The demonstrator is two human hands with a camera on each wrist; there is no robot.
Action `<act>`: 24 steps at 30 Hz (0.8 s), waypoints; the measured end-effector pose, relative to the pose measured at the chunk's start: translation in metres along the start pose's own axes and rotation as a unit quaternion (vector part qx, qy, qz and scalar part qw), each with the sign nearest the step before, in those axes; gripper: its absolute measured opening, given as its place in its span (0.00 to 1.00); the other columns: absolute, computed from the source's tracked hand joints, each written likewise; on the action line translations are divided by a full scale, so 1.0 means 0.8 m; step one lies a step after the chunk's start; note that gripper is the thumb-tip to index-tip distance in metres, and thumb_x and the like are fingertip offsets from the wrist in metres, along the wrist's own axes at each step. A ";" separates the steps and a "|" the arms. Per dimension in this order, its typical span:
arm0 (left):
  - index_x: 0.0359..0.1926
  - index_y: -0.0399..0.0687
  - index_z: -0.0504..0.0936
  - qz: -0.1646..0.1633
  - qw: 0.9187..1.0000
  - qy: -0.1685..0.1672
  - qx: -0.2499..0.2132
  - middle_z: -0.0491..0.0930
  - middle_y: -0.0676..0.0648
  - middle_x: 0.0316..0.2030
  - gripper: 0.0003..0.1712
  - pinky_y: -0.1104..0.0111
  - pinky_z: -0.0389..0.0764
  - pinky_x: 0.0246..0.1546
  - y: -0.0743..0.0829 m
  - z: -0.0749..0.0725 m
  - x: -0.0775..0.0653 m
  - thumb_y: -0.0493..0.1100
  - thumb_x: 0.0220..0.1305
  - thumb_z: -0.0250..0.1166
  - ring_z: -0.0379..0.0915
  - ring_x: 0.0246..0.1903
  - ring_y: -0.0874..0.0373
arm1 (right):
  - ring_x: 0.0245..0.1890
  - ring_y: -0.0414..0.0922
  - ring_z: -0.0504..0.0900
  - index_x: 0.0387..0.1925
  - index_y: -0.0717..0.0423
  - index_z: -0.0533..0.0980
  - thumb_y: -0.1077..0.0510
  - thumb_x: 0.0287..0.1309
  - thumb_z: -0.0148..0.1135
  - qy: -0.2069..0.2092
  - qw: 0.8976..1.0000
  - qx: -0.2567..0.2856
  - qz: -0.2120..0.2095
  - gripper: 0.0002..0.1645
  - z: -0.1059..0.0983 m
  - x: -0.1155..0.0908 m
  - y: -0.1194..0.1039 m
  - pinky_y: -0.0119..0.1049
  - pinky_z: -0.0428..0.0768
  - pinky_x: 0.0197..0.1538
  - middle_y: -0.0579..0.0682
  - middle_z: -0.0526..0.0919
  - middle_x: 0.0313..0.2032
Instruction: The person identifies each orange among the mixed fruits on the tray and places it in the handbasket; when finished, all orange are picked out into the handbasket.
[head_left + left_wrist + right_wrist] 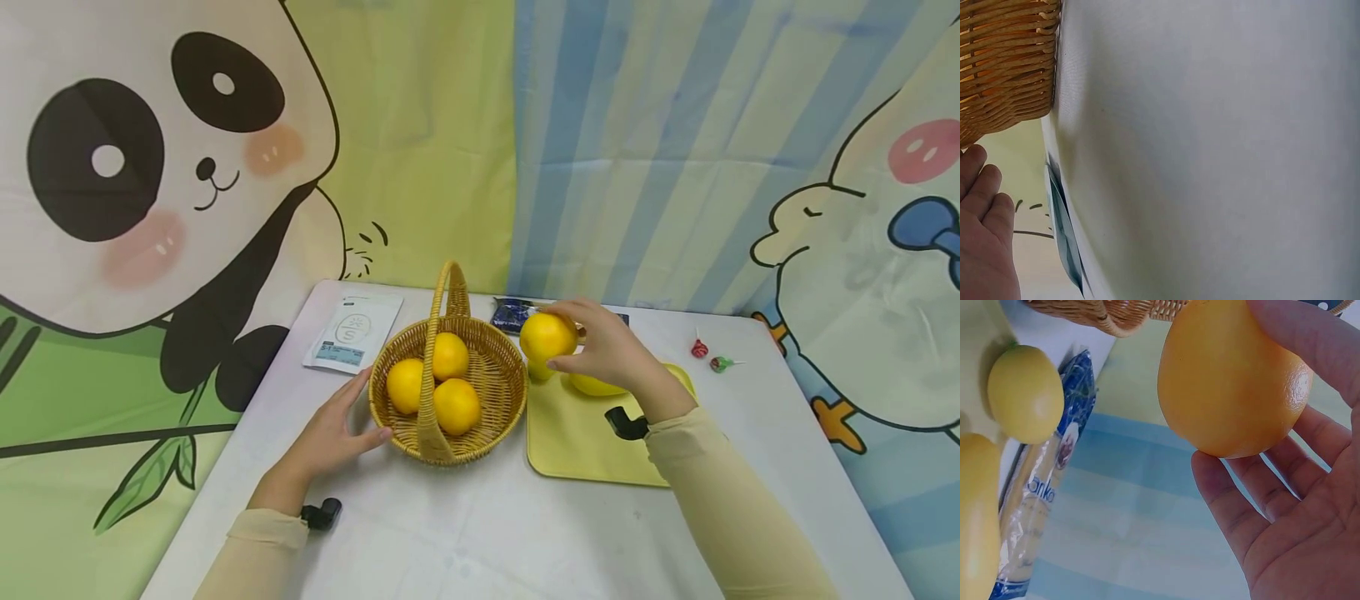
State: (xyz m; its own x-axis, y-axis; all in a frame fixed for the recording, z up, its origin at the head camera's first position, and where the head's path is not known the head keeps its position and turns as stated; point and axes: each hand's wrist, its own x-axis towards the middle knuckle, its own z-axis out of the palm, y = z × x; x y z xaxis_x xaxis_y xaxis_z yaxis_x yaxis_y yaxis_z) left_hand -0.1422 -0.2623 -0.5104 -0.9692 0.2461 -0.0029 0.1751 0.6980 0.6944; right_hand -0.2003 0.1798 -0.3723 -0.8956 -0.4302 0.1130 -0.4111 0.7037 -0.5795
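Observation:
In the head view my right hand (611, 354) holds an orange (547, 336) up above the yellow tray (581, 450). The right wrist view shows the thumb on one side of this orange (1232, 381) and the fingers on the other. My left hand (330, 435) rests against the left side of a wicker basket (491, 387), its fingers extended and thumb near the front rim. Three oranges (457, 407) lie in the basket under its tall handle. On the tray are a lemon (1025, 394) and a longer yellow fruit (977, 519), both partly hidden in the head view.
A white pouch (358, 329) lies behind the left hand. Behind the tray is a blue clear-windowed packet (1041, 481). Two lollipops, one red (699, 348) and one green (722, 364), lie at the right. A printed cloth (450, 150) hangs along the table's back edge.

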 end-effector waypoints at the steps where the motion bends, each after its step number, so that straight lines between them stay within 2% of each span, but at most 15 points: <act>1: 0.85 0.61 0.48 0.000 1.000 0.000 0.000 0.52 0.43 0.83 0.65 0.32 0.56 0.77 0.000 0.000 0.000 0.64 0.57 0.78 0.49 0.81 0.35 | 0.65 0.54 0.77 0.74 0.43 0.71 0.55 0.52 0.83 -0.002 1.000 -0.003 0.000 0.48 0.001 0.003 -0.002 0.55 0.85 0.62 0.51 0.74 0.70; 7: 0.85 0.61 0.47 0.001 1.000 0.001 0.000 0.52 0.43 0.84 0.65 0.32 0.56 0.77 -0.001 0.000 0.000 0.65 0.57 0.77 0.49 0.81 0.35 | 0.64 0.55 0.78 0.73 0.47 0.72 0.53 0.51 0.83 -0.008 1.000 -0.025 -0.009 0.48 0.005 0.020 -0.016 0.54 0.86 0.61 0.52 0.75 0.70; 14: 0.85 0.63 0.48 -0.002 1.000 0.001 -0.001 0.52 0.44 0.84 0.65 0.32 0.55 0.77 -0.002 0.000 0.000 0.66 0.56 0.77 0.49 0.81 0.35 | 0.69 0.56 0.74 0.72 0.46 0.73 0.54 0.50 0.84 -0.026 0.999 -0.022 -0.012 0.47 0.012 0.038 -0.028 0.56 0.81 0.67 0.53 0.74 0.71; 24: 0.85 0.63 0.49 0.000 1.000 0.004 -0.005 0.52 0.45 0.84 0.64 0.31 0.56 0.77 -0.002 0.001 -0.001 0.66 0.57 0.77 0.49 0.81 0.35 | 0.64 0.53 0.76 0.69 0.48 0.76 0.54 0.50 0.83 -0.053 0.998 -0.018 -0.034 0.44 0.026 0.063 -0.038 0.53 0.81 0.66 0.52 0.76 0.66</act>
State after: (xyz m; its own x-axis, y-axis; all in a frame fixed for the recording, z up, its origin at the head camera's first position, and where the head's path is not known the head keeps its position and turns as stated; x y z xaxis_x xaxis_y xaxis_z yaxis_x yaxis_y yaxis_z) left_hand -0.1416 -0.2632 -0.5116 -0.9706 0.2406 0.0018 0.1726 0.6910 0.7019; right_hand -0.2292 0.1252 -0.3656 -0.8433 -0.5336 0.0637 -0.4778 0.6902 -0.5434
